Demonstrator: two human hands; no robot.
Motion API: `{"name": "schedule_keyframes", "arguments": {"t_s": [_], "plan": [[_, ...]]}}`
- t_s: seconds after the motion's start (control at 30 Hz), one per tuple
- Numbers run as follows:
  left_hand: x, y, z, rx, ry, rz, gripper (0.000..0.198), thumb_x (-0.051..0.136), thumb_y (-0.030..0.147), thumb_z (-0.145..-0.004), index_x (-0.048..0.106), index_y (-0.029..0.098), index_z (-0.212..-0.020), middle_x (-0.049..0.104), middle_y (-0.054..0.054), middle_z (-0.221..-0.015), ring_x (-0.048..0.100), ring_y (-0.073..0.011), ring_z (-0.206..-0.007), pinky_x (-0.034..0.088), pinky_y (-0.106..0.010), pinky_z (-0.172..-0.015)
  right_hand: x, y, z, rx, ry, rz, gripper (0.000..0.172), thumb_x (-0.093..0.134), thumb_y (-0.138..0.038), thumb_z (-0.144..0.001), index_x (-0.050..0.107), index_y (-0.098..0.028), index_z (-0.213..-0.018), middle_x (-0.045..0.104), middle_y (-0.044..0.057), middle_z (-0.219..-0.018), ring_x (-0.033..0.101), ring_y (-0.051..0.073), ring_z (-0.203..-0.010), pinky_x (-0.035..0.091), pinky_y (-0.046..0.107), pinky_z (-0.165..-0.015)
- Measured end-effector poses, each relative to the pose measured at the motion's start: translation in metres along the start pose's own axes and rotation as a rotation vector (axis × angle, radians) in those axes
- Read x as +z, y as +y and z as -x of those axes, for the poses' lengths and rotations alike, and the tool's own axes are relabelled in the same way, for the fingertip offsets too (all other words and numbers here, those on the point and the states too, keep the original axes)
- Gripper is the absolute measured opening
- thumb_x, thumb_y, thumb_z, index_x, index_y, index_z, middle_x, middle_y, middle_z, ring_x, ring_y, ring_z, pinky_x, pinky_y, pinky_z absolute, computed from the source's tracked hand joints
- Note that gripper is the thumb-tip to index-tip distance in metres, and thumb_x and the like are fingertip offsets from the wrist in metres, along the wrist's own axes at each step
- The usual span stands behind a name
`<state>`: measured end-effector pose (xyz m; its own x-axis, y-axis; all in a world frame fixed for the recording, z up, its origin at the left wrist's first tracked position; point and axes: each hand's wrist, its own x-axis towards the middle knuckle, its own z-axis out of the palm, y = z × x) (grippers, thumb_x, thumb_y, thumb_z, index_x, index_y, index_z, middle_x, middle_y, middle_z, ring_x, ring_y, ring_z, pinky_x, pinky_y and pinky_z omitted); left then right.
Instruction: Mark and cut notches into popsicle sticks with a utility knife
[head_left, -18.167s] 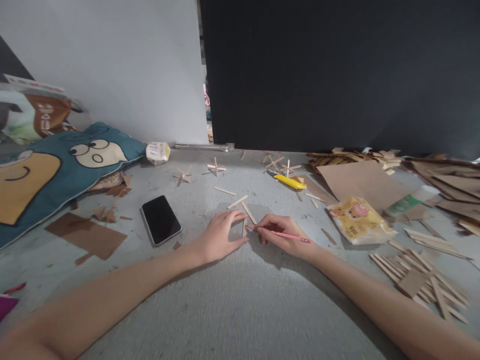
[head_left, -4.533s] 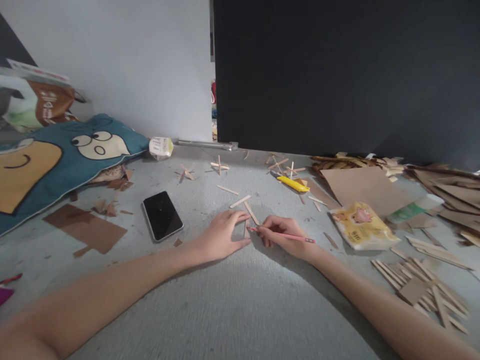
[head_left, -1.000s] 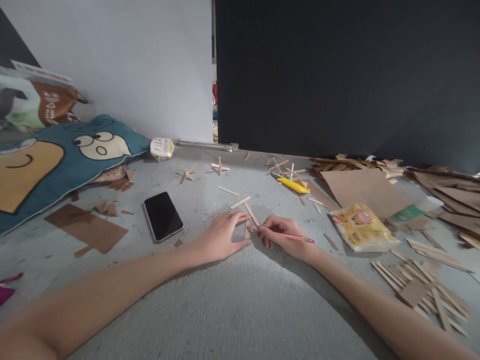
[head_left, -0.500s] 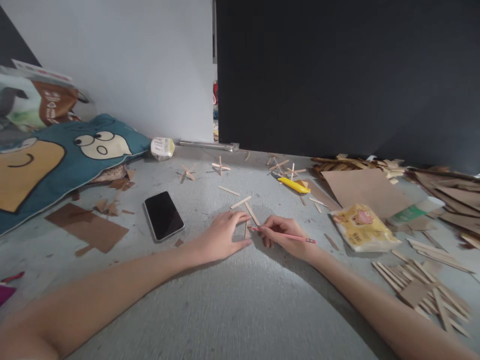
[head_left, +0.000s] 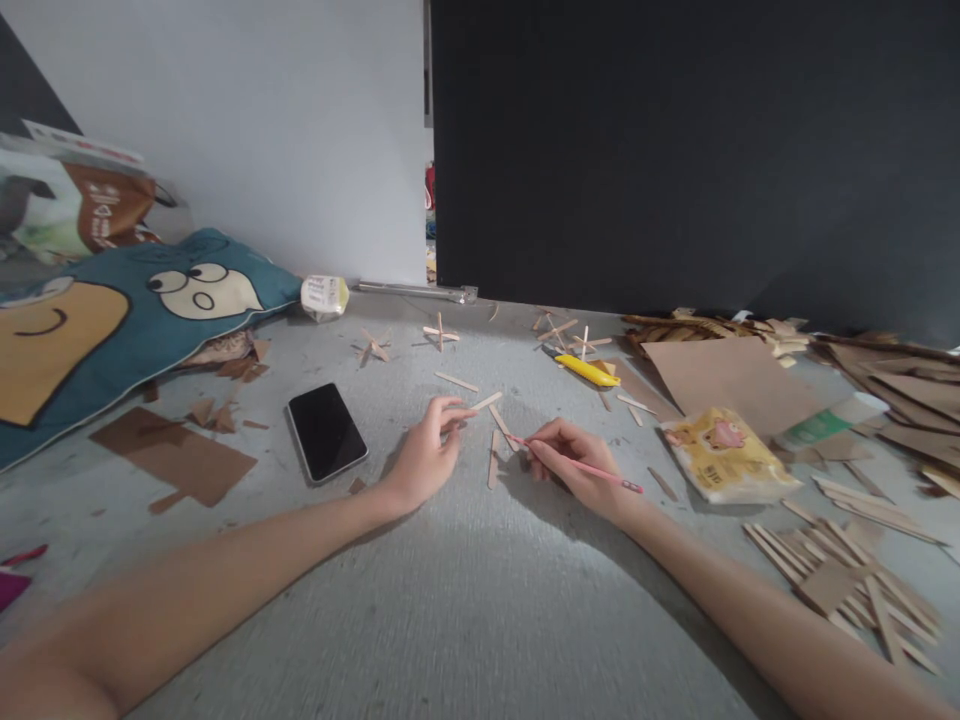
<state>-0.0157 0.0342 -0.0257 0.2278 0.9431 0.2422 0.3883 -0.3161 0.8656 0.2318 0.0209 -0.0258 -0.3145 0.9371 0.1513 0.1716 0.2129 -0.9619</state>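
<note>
My right hand (head_left: 574,465) grips a pink pencil (head_left: 600,473), its tip by a wooden craft stick (head_left: 501,422) that lies slanting on the table. A second stick (head_left: 493,460) lies nearly upright in the picture, between my two hands. My left hand (head_left: 429,455) is open, its fingertips close to the near end of another stick (head_left: 486,402); whether they touch it I cannot tell. Farther back one more stick (head_left: 457,382) lies flat.
A black phone (head_left: 328,432) lies left of my left hand. Behind are small crossed-stick pieces (head_left: 440,333) and a yellow utility knife (head_left: 587,370). To the right are a yellow tissue pack (head_left: 727,455), a glue stick (head_left: 832,420), cardboard (head_left: 731,375) and piled sticks (head_left: 885,600).
My left hand has moved left and slightly away from me, off the stick between my hands. My right hand, with the pencil, has shifted a little; its tip is now by the slanting stick.
</note>
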Motion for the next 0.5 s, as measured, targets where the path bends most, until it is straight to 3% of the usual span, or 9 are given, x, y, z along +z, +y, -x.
{"name": "schedule_keyframes", "arguments": {"t_s": [0.17, 0.33, 0.5], "plan": [[0.000, 0.005, 0.002, 0.041, -0.063, -0.041, 0.029, 0.052, 0.025, -0.100, 0.046, 0.025, -0.129, 0.067, -0.012, -0.140, 0.060, -0.0242, -0.135, 0.047, -0.048, -0.113, -0.001, -0.001, 0.002, -0.007, -0.073, 0.032, 0.033, 0.063, -0.053, -0.097, 0.063, -0.021, -0.092, 0.068, 0.002, -0.069, 0.062, 0.015, -0.061, 0.046, 0.026, -0.058], [0.000, 0.012, 0.007, 0.084, -0.242, -0.136, 0.063, 0.075, 0.036, -0.088, 0.044, 0.026, -0.142, 0.059, -0.013, -0.150, 0.050, -0.0325, -0.145, 0.041, -0.054, -0.119, -0.001, -0.001, 0.003, 0.006, -0.135, 0.107, 0.034, 0.061, -0.052, -0.098, 0.063, -0.021, -0.086, 0.067, 0.002, -0.067, 0.057, 0.014, -0.059, 0.043, 0.026, -0.056], [0.001, 0.014, 0.008, 0.058, -0.309, -0.197, 0.070, 0.075, 0.037, -0.088, 0.041, 0.025, -0.148, 0.062, -0.013, -0.147, 0.049, -0.0353, -0.145, 0.039, -0.057, -0.118, -0.001, 0.001, 0.002, 0.016, -0.152, 0.132, 0.037, 0.060, -0.054, -0.098, 0.063, -0.020, -0.084, 0.066, 0.001, -0.066, 0.056, 0.013, -0.058, 0.042, 0.026, -0.056]]}}
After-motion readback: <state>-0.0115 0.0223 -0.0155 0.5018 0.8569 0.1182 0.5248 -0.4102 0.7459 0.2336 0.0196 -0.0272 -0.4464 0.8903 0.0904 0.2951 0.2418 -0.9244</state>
